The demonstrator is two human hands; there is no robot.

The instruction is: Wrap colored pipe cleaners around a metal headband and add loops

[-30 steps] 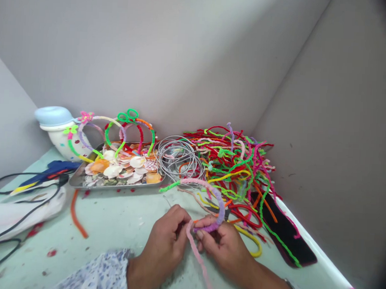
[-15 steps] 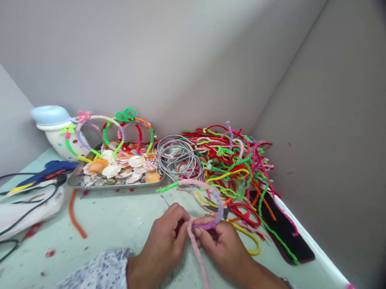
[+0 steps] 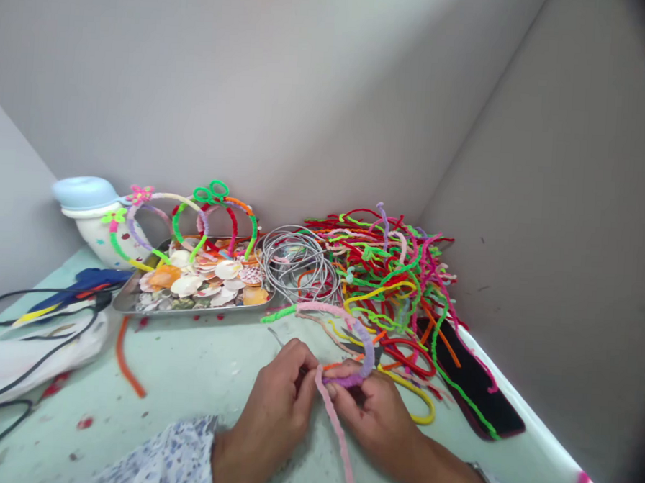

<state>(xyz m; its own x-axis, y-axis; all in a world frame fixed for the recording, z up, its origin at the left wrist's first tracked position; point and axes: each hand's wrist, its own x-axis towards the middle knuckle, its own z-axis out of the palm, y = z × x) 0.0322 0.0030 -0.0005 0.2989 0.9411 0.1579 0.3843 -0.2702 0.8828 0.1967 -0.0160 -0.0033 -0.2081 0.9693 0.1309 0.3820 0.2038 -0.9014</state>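
Note:
A curved headband [image 3: 369, 348] wrapped in green, pink, lavender and purple pipe cleaner arches up from between my hands, its green end pointing left. My right hand [image 3: 386, 421] is closed on its purple lower end, with thumb and fingers pinched together. Against that end, my left hand [image 3: 277, 405] pinches the top of a pale pink pipe cleaner [image 3: 338, 431], whose loose length hangs toward me past the lower edge. The exact contact under the left fingertips is hidden. A bit of orange shows just behind the fingers.
Behind stand a metal tray [image 3: 189, 309] of shells, finished headbands [image 3: 207, 225], a white bottle [image 3: 106, 234] and coiled wire [image 3: 299, 265]. Tangled pipe cleaners [image 3: 386, 266], scissors [image 3: 411, 358] and a black phone [image 3: 484, 394] lie right. Cables [image 3: 40, 360] and a plastic bag [image 3: 36, 349] lie left.
The view has shifted slightly, so the background sits a little further left. Both hands keep nearly the same pinch on the headband and pink pipe cleaner.

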